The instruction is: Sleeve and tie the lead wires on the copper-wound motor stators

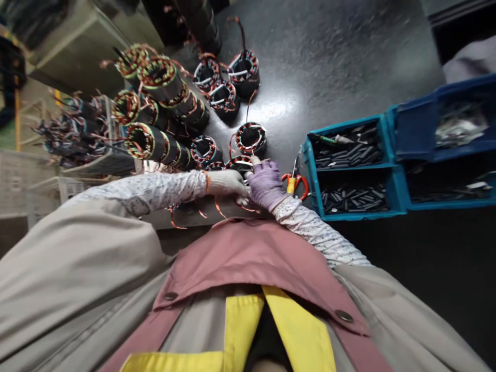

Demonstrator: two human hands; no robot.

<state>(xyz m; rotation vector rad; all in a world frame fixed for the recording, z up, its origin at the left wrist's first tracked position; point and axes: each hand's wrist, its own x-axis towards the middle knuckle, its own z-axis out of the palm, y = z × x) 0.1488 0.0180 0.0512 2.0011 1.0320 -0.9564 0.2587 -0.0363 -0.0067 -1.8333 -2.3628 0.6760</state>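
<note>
My left hand [226,184], in a pale glove, reaches in from the left with its fingers curled at the near side of a wire-wound motor stator [239,163]. My right hand [267,184], in a purple glove with bare fingertips, is closed at the right side of the same stator. The two hands almost meet and hide much of it; which wires lie between the fingers I cannot make out. Loose copper leads [219,207] hang below my left wrist. Just beyond my hands, another stator [251,138] stands upright with one lead sticking up.
Several stators [222,98] stand farther back, and stacked ones [155,144] lie at the left beside a crate [116,161]. Right of my hand are red-handled scissors [303,188] and a yellow-handled tool [291,185]. Blue bins [315,194] hold dark sleeve-like pieces.
</note>
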